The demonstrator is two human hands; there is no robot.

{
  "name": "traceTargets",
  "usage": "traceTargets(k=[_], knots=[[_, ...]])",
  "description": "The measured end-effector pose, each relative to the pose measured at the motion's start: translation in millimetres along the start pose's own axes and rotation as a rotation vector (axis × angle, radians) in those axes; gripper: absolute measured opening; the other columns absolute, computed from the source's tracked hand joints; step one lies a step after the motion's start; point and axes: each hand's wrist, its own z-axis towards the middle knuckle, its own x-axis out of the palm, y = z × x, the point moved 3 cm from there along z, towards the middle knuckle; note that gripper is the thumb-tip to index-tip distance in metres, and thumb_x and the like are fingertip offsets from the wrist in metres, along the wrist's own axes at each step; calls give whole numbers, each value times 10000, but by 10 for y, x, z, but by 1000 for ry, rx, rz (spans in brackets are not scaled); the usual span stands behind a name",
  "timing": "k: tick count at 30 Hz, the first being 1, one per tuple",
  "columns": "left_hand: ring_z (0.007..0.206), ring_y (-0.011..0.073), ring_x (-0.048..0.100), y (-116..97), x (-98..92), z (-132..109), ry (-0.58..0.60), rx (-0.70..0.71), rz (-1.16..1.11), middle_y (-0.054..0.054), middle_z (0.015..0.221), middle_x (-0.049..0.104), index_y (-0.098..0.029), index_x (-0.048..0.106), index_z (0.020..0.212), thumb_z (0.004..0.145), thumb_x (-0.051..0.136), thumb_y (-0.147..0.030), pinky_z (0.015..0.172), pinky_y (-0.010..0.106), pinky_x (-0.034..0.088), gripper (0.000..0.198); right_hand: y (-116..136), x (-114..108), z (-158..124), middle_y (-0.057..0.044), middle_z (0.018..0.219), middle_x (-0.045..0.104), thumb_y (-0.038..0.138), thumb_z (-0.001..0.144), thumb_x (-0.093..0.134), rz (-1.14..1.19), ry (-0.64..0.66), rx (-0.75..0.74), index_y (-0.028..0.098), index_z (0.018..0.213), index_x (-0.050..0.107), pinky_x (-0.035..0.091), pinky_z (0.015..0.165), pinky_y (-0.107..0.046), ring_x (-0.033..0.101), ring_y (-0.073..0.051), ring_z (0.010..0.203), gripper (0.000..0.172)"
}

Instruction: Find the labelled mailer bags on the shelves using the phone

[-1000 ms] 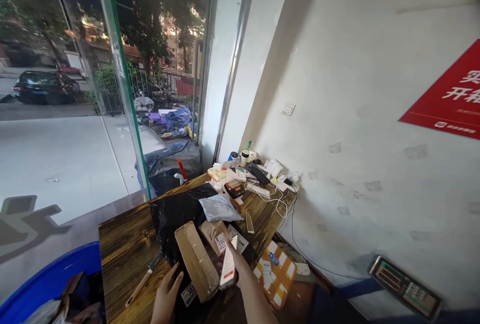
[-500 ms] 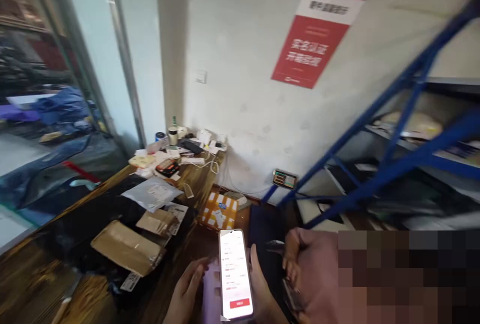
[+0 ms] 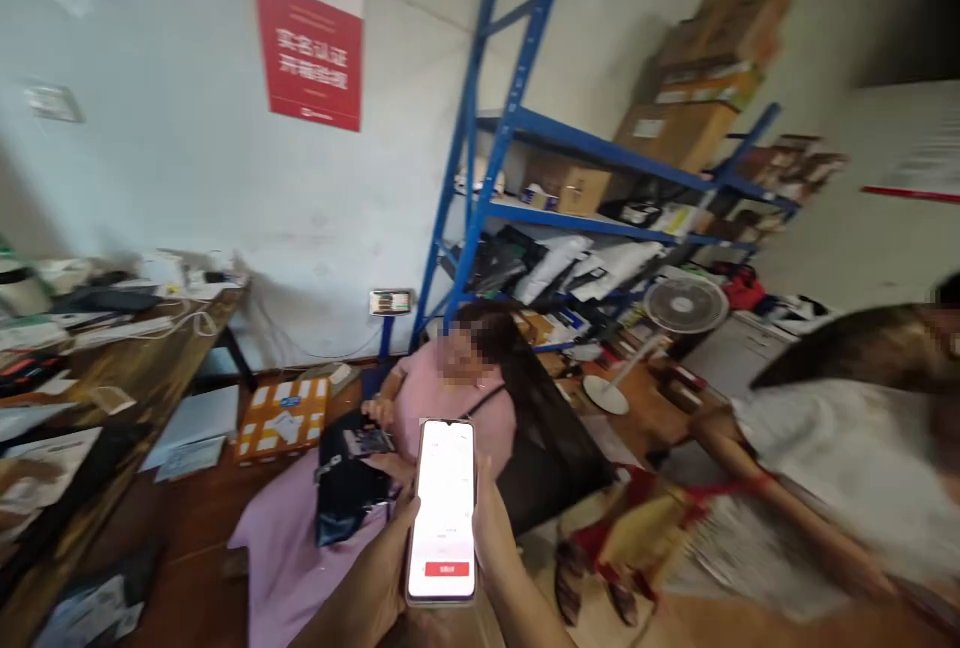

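A smartphone (image 3: 441, 508) with a bright white screen and a red button low on it is held upright in front of me. My left hand (image 3: 391, 550) wraps its left edge, the thumb along the side. Along the right edge, my right hand (image 3: 491, 526) grips the phone too; its fingers behind the phone are hidden. Just beyond the phone sits a person in a pink top (image 3: 450, 408), with a black plastic parcel (image 3: 341, 498) on the lap.
A wooden table (image 3: 150, 368) with papers and parcels runs along the left. An orange-and-white box (image 3: 281, 418) lies on the floor. Blue shelving (image 3: 592, 143) holds cartons and bags; a fan (image 3: 686, 306) stands before it. Another person in a white top (image 3: 847, 468) leans at the right.
My view has swung right, bringing the shelves, fan and second person into sight. My left hand, its fingers earlier spread beside the phone, now closes on its left edge.
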Motion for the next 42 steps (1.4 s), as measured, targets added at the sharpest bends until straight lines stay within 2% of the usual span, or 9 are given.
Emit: traceTargets(k=[6, 11, 16, 20, 27, 31, 35, 39, 42], knots=[[907, 344, 632, 883, 1432, 319, 221, -171, 311, 142, 1160, 636, -253, 483, 1300, 666, 479, -747, 443, 338, 499, 805, 593, -1708, -680, -67, 1047, 678, 743, 714, 452, -35, -303, -285, 188, 1004, 593, 438, 919, -377, 586, -245, 1022, 643], [803, 300, 657, 1544, 2381, 499, 409, -351, 524, 159, 1068, 675, -164, 575, 1210, 659, 482, -755, 473, 315, 481, 813, 821, -2707, -1332, -80, 1161, 637, 792, 653, 456, 35, -625, -385, 185, 1051, 566, 400, 989, -363, 535, -253, 1136, 734], [721, 266, 665, 2161, 3035, 573, 477, -450, 682, 160, 956, 700, -107, 546, 1223, 709, 471, -714, 524, 315, 494, 799, 874, -3324, -1814, -92, 1182, 632, 779, 676, 438, 134, -802, -497, 203, 1160, 522, 473, 912, -337, 585, -240, 1077, 757], [591, 243, 635, 2515, 3458, 666, 539, -564, 801, 150, 895, 702, -111, 525, 1233, 759, 358, -714, 420, 322, 482, 785, 880, -3794, -1994, -93, 1138, 660, 767, 701, 425, 191, -952, -541, 202, 1167, 524, 457, 943, -348, 598, -236, 1061, 739], [754, 256, 651, 2897, 4290, 1177, 750, -714, 924, 165, 979, 680, -115, 483, 1276, 864, 294, -569, 421, 295, 499, 641, 1123, -4750, -1928, -127, 1158, 652, 834, 586, 460, 280, -1203, -520, 174, 1104, 594, 482, 933, -379, 585, -275, 1091, 849], [690, 249, 645, 3111, 4756, 1576, 774, -765, 963, 183, 939, 682, -94, 503, 1259, 806, 389, -634, 418, 291, 488, 714, 1362, -5233, -1817, -128, 1203, 622, 862, 564, 429, 245, -1334, -501, 180, 1082, 623, 400, 1020, -403, 511, -286, 1181, 878], [685, 259, 653, 3384, 5189, 1830, 827, -712, 1018, 183, 1031, 662, -157, 397, 1351, 745, 513, -627, 390, 281, 471, 776, 1537, -5644, -1840, -131, 1194, 621, 869, 554, 425, 244, -1479, -510, 179, 1075, 624, 342, 1061, -418, 432, -293, 1251, 887], [746, 245, 652, 3695, 5606, 1913, 1047, -639, 1099, 123, 1227, 579, -281, 100, 1448, 693, 601, -220, 401, 263, 492, 908, 1637, -6061, -2023, -132, 1154, 636, 843, 593, 435, 244, -1624, -553, 182, 1074, 610, 406, 992, -421, 501, -292, 1170, 835], [807, 234, 639, 3987, 5917, 1921, 1205, -757, 1001, 82, 1290, 532, -322, -33, 1443, 535, 497, -46, 445, 257, 517, 1087, 1685, -6432, -2220, -109, 1075, 663, 806, 679, 379, 216, -1693, -563, 197, 1007, 623, 414, 966, -411, 560, -274, 1069, 733]])
